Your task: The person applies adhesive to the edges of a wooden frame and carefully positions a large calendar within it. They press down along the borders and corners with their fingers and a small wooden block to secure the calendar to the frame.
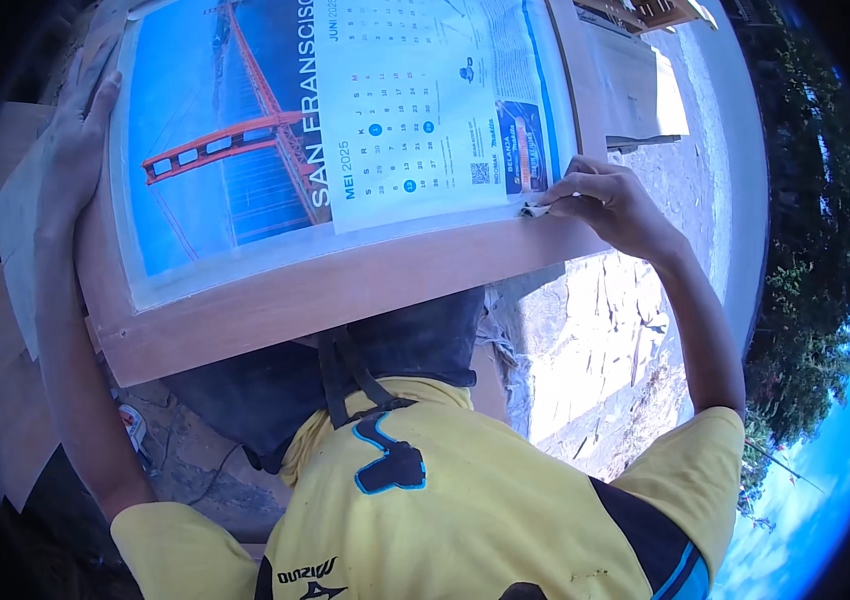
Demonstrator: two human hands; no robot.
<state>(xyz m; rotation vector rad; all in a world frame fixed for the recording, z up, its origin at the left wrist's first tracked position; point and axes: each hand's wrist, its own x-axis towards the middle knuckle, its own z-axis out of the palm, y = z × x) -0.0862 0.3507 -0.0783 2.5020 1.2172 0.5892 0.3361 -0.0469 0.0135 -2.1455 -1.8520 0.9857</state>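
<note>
A wooden frame [275,300] lies tilted in front of me. Inside it is a calendar sheet [395,110] with a blue picture of a red bridge, bordered by a pale translucent strip. My right hand [610,200] is at the near right corner of the sheet. Its fingers are pinched on a small folded greyish piece [535,210], pressed down where the sheet meets the wood; its material is unclear. Along the frame's left edge rests my left hand [78,150], fingers stretched out and thumb apart, touching the wood.
Pale boards or sheets [20,230] stand left of the frame. Below it, a dark cloth with straps [415,330] lies by my lap. Bright, littered ground [595,340] is at right, with wooden pieces [645,15] at the far right and trees [805,200] beyond.
</note>
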